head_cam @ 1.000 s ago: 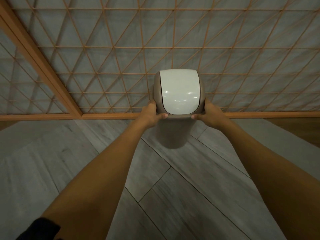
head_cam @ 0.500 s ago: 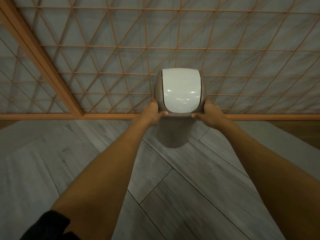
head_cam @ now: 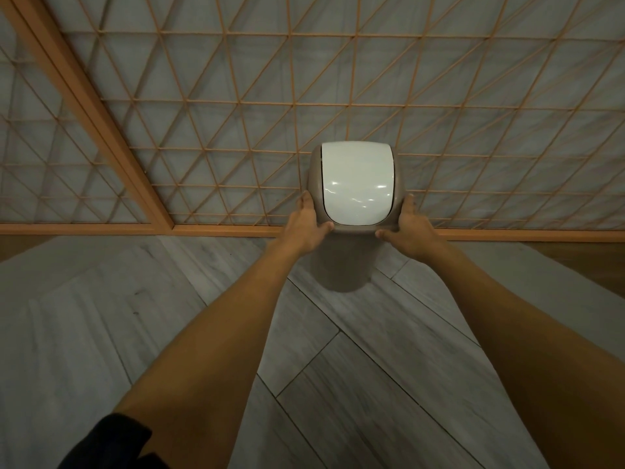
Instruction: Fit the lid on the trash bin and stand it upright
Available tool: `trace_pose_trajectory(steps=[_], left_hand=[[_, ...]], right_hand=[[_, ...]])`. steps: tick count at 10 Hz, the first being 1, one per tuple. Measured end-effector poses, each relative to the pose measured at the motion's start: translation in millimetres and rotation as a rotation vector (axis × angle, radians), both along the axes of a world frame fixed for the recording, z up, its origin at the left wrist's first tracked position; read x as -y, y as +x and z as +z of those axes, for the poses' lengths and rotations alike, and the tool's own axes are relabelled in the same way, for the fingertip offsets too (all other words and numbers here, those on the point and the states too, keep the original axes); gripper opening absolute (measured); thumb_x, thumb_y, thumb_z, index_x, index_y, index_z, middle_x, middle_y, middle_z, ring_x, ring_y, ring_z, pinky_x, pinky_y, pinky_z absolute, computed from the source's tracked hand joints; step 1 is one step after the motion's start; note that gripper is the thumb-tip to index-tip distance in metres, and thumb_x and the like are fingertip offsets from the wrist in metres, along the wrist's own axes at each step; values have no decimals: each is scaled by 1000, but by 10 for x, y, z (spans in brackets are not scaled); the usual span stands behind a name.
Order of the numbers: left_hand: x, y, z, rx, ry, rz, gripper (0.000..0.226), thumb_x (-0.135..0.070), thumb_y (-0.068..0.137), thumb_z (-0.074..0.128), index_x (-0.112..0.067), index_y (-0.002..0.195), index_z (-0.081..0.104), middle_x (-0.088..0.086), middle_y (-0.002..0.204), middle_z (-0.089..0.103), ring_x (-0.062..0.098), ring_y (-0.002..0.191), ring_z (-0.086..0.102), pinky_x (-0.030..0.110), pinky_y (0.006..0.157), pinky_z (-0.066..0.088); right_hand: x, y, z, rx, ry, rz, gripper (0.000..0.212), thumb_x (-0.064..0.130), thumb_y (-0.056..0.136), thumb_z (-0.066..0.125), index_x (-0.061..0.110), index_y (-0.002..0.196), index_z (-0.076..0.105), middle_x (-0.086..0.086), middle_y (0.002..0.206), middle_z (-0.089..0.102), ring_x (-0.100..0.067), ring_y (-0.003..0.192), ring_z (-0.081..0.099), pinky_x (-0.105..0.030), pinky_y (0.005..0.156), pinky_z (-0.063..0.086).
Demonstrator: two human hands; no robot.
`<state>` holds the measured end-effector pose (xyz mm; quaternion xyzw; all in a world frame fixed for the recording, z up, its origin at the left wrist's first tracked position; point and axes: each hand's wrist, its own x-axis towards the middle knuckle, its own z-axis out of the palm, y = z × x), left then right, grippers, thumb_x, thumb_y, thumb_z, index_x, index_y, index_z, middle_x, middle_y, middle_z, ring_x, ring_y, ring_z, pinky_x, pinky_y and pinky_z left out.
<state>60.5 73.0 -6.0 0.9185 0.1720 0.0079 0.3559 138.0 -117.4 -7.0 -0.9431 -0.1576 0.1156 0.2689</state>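
A taupe trash bin (head_cam: pixel 341 270) stands upright on the floor, close to the lattice wall. Its domed taupe lid (head_cam: pixel 314 170) sits on top, with a glossy white swing flap (head_cam: pixel 356 184) facing up. My left hand (head_cam: pixel 306 228) presses against the lid's left side, fingers stretched up along it and thumb at the front rim. My right hand (head_cam: pixel 411 231) holds the lid's right side the same way. The bin's lower body is partly hidden under the lid and my hands.
A wall panel with an orange wooden lattice (head_cam: pixel 236 103) rises right behind the bin, with an orange base rail (head_cam: pixel 220 229) along the floor. Grey marble-look tiles (head_cam: pixel 355 384) cover the floor in front. A strip of wood floor (head_cam: pixel 581 258) shows at the right.
The fingers of both hands have straightened up along the lid's sides, where before they were curled round its front rim. The bin has stayed in place.
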Motion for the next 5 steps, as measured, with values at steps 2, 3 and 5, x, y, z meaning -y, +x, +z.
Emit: trace_pose_trajectory(steps=[2,3,5], left_hand=[[-72,-117,276,74,103,40,75,-26,92,57,-7,151,15,18,150,37,37,134,41,51,107,38],[-140,-195,529,97,233,20,75,-31,92,55,-6,150,16,17,154,32,36,138,36,55,110,31],[-244,-207,1151,87,523,-92,89,-53,90,46,-14,153,-3,3,164,3,21,150,6,59,116,4]], right_hand=[[98,-23,211,97,-88,69,88,26,83,67,8,147,10,-24,151,28,-48,128,41,-55,104,40],[152,-42,464,146,-164,62,87,31,81,67,13,146,12,-22,151,26,-50,127,40,-58,101,41],[136,-158,1223,287,-253,28,87,38,85,61,14,149,7,-18,152,28,-46,129,40,-57,101,37]])
